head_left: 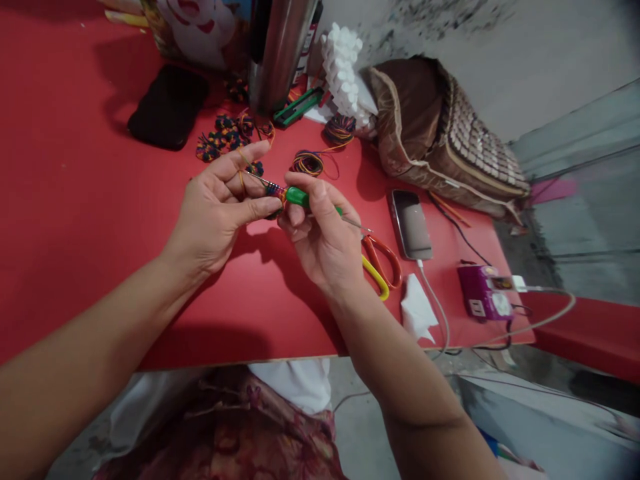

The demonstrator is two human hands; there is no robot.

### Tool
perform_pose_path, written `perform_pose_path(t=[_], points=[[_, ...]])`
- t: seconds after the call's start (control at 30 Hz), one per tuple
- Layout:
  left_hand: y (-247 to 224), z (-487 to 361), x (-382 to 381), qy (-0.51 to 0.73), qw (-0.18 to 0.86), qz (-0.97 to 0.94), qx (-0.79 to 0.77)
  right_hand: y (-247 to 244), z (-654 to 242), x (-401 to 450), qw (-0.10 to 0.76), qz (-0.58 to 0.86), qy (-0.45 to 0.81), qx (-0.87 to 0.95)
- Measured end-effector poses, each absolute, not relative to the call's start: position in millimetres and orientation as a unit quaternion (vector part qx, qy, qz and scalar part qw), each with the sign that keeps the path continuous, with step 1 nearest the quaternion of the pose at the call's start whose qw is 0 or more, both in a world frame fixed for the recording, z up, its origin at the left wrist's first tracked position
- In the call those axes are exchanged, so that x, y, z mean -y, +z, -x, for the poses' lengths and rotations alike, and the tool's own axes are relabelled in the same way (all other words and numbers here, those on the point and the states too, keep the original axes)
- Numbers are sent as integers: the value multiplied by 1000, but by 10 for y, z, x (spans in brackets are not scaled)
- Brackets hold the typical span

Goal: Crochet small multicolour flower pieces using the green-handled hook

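Note:
My right hand [327, 230] is closed round the green handle of a crochet hook [298, 196], whose thin metal shaft points left. Several loops of multicoloured yarn [275, 190] sit along the shaft. My left hand [220, 203] pinches the small crocheted piece [273, 214] under the hook between thumb and fingers, and a strand of yarn runs round its raised index finger. Most of the piece is hidden by my fingers. Just beyond my hands lie a coil of the same yarn [307, 163], a wound ball [340, 129] and a heap of dark, colourful crocheted bits [225, 137].
On the red table [65, 220] lie a black phone-like object [169, 107], a green cutter [299, 108], scissors [384, 261], a charging phone [411, 225], crumpled tissue [417, 310] and a purple power box [483, 291]. A metal flask [283, 57] and a brown beaded cushion [410, 100] stand behind.

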State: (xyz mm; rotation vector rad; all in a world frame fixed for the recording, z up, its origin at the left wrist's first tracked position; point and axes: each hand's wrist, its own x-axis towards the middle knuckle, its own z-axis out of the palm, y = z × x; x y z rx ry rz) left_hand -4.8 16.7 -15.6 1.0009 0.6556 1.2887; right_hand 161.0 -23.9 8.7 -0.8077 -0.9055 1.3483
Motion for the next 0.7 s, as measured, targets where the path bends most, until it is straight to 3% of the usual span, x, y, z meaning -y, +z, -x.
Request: perform_pose_path(t=[0.7], points=[[-118,116,-149,554,654,-429,-284,11,-1638,134,594,354,608,389]])
